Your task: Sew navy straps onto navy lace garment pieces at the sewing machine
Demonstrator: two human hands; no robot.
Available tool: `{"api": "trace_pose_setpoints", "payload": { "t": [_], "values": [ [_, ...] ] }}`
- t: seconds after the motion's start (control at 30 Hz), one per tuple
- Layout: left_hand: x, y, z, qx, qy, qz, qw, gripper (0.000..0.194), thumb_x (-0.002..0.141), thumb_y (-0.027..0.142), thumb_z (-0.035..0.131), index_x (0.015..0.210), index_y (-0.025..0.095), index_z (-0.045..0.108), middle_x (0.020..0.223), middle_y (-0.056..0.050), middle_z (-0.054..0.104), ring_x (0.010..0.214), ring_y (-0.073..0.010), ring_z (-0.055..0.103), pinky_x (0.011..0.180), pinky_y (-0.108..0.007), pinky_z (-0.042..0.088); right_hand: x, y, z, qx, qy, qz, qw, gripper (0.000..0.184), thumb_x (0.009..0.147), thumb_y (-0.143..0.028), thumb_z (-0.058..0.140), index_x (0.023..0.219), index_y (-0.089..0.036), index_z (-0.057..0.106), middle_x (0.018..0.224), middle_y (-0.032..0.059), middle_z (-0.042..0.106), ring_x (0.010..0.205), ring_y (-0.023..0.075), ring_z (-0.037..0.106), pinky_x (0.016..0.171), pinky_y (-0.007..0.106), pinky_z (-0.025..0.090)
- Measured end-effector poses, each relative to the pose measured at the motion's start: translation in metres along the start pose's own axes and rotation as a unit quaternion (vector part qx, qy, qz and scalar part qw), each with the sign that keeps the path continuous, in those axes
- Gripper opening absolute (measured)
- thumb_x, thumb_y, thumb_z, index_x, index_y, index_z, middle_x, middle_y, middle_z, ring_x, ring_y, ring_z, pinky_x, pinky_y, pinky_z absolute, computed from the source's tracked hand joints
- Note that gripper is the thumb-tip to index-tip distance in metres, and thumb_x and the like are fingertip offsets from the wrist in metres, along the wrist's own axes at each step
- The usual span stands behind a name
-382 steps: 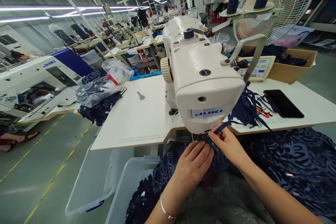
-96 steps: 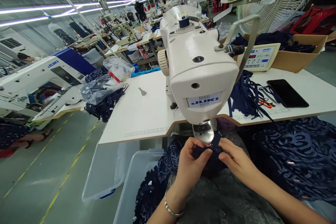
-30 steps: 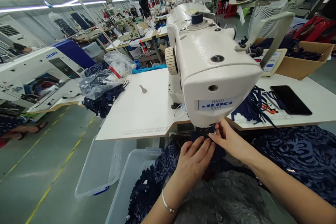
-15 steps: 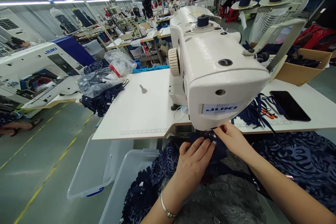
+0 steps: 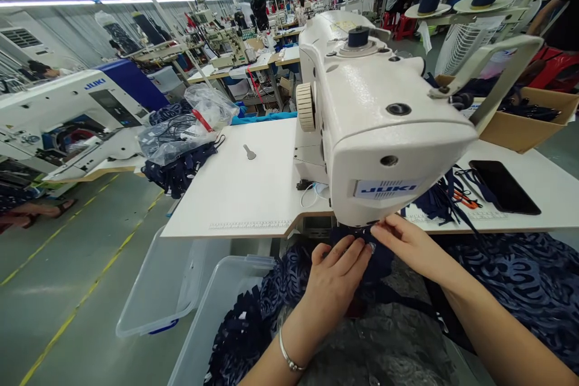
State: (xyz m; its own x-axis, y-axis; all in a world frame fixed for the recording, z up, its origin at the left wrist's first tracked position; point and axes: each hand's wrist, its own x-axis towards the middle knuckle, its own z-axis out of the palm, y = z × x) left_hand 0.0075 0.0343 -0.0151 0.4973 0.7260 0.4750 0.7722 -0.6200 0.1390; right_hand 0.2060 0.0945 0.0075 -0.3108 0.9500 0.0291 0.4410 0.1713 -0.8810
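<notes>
Two bare hands meet beneath the white sewing machine (image 5: pixel 389 139) in the head view, the only one I have to steer by. The navy cloth (image 5: pixel 382 262) lies under and just in front of the machine's head, beside the cut-out in the tabletop (image 5: pixel 253 193), and drapes down toward the lap. The left hand (image 5: pixel 332 277) rests palm down on it, fingers loosely bent and side by side; its thumb is hidden, so I cannot tell whether it grips from below. By its fingertips sits a small shiny piece (image 5: pixel 371 247) (too small for me to name). The right hand (image 5: pixel 414 247) has thumb and forefinger brought close together at the far edge of the cloth, right below the machine's head; from here I cannot tell whether they pinch it.

The needle is out of sight, so I judge this step by the hands alone. I would have the left fingers press evenly, smoothing rather than pulling, while the right guides the edge straight. Fingertips this near the underside call for care: I would place them beside the stitching line, never across it. The hanging cloth looks heavy enough to drag, so I would leave some slack.
</notes>
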Motion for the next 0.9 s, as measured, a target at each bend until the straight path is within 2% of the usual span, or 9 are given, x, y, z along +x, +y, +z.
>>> {"api": "trace_pose_setpoints", "payload": {
  "t": [0.1, 0.2, 0.3, 0.4, 0.47, 0.57, 0.7, 0.8, 0.9],
  "values": [
    [0.002, 0.000, -0.004, -0.027, -0.001, 0.024, 0.999, 0.033, 0.097, 0.016, 0.051, 0.130, 0.023, 0.054, 0.129, -0.002, 0.065, 0.127, -0.0156, 0.051, 0.096, -0.034, 0.032, -0.010, -0.005, -0.004, -0.022, -0.030, -0.001, 0.999, 0.026, 0.091, -0.039, 0.055, 0.072, -0.022, 0.050, 0.069, -0.0029, 0.048, 0.064, 0.0150, 0.047, 0.058, 0.026, 0.040],
    [0.004, 0.003, -0.007, -0.075, -0.002, 0.020, 0.997, 0.030, 0.097, 0.030, 0.054, 0.126, 0.023, 0.056, 0.122, -0.004, 0.068, 0.122, -0.0176, 0.056, 0.096, -0.034, 0.036, -0.017, -0.007, -0.003, -0.032, -0.013, -0.021, 0.999, 0.030, 0.093, -0.036, 0.053, 0.068, -0.022, 0.044, 0.067, -0.0033, 0.043, 0.063, 0.0145, 0.045, 0.057, 0.026, 0.039],
    [0.006, 0.006, -0.010, -0.143, 0.057, -0.048, 0.987, 0.033, 0.095, 0.039, 0.056, 0.124, 0.023, 0.056, 0.121, -0.009, 0.066, 0.117, -0.0206, 0.058, 0.097, -0.037, 0.039, -0.025, -0.009, -0.002, -0.035, -0.001, -0.047, 0.998, 0.028, 0.095, -0.035, 0.051, 0.071, -0.022, 0.048, 0.070, -0.0023, 0.044, 0.065, 0.0150, 0.046, 0.058, 0.026, 0.040],
    [0.011, 0.009, -0.015, -0.209, 0.095, -0.121, 0.966, 0.051, 0.088, 0.046, 0.064, 0.130, 0.020, 0.050, 0.129, -0.014, 0.059, 0.123, -0.0262, 0.052, 0.100, -0.042, 0.043, -0.033, -0.014, -0.002, -0.038, -0.013, -0.069, 0.997, 0.020, 0.096, -0.032, 0.050, 0.079, -0.022, 0.055, 0.075, -0.0003, 0.049, 0.067, 0.0159, 0.048, 0.060, 0.027, 0.043],
    [0.014, 0.011, -0.019, -0.258, 0.065, -0.131, 0.955, 0.040, 0.087, 0.040, 0.067, 0.120, 0.022, 0.056, 0.118, -0.010, 0.065, 0.116, -0.0254, 0.057, 0.096, -0.041, 0.047, -0.038, -0.018, -0.003, -0.041, -0.030, -0.082, 0.995, 0.018, 0.097, -0.030, 0.051, 0.082, -0.022, 0.058, 0.077, 0.0005, 0.052, 0.068, 0.0161, 0.050, 0.061, 0.028, 0.044],
    [0.018, 0.015, -0.023, -0.311, 0.041, -0.151, 0.937, 0.007, 0.088, 0.025, 0.066, 0.093, 0.022, 0.061, 0.089, -0.002, 0.067, 0.087, -0.0174, 0.064, 0.077, -0.029, 0.052, -0.042, -0.020, -0.004, -0.044, -0.048, -0.102, 0.993, 0.016, 0.098, -0.028, 0.050, 0.086, -0.022, 0.060, 0.081, 0.0018, 0.055, 0.073, 0.0170, 0.054, 0.064, 0.028, 0.046],
    [0.015, 0.019, -0.019, -0.295, 0.093, -0.137, 0.941, 0.005, 0.090, 0.021, 0.063, 0.087, 0.021, 0.058, 0.084, -0.001, 0.062, 0.075, -0.0129, 0.061, 0.066, -0.022, 0.051, -0.044, -0.017, -0.002, -0.037, -0.038, -0.134, 0.990, 0.014, 0.098, -0.026, 0.050, 0.090, -0.024, 0.062, 0.089, 0.0032, 0.060, 0.085, 0.0184, 0.058, 0.073, 0.028, 0.049],
    [0.009, 0.020, -0.015, -0.218, 0.120, -0.093, 0.964, 0.004, 0.094, 0.021, 0.056, 0.092, 0.020, 0.059, 0.084, -0.003, 0.060, 0.073, -0.0136, 0.059, 0.065, -0.023, 0.052, -0.047, -0.014, -0.002, -0.050, -0.033, -0.152, 0.987, 0.015, 0.098, -0.026, 0.050, 0.090, -0.024, 0.063, 0.092, 0.0035, 0.062, 0.088, 0.0188, 0.060, 0.076, 0.029, 0.050],
    [0.004, 0.020, -0.016, -0.176, 0.115, -0.058, 0.976, 0.008, 0.094, 0.017, 0.053, 0.099, 0.019, 0.060, 0.086, -0.005, 0.060, 0.075, -0.0149, 0.058, 0.067, -0.026, 0.053, -0.050, -0.013, -0.002, -0.074, -0.025, -0.177, 0.981, 0.017, 0.099, -0.025, 0.049, 0.091, -0.025, 0.064, 0.093, 0.0038, 0.064, 0.088, 0.0192, 0.061, 0.076, 0.030, 0.052]
  ]
}}
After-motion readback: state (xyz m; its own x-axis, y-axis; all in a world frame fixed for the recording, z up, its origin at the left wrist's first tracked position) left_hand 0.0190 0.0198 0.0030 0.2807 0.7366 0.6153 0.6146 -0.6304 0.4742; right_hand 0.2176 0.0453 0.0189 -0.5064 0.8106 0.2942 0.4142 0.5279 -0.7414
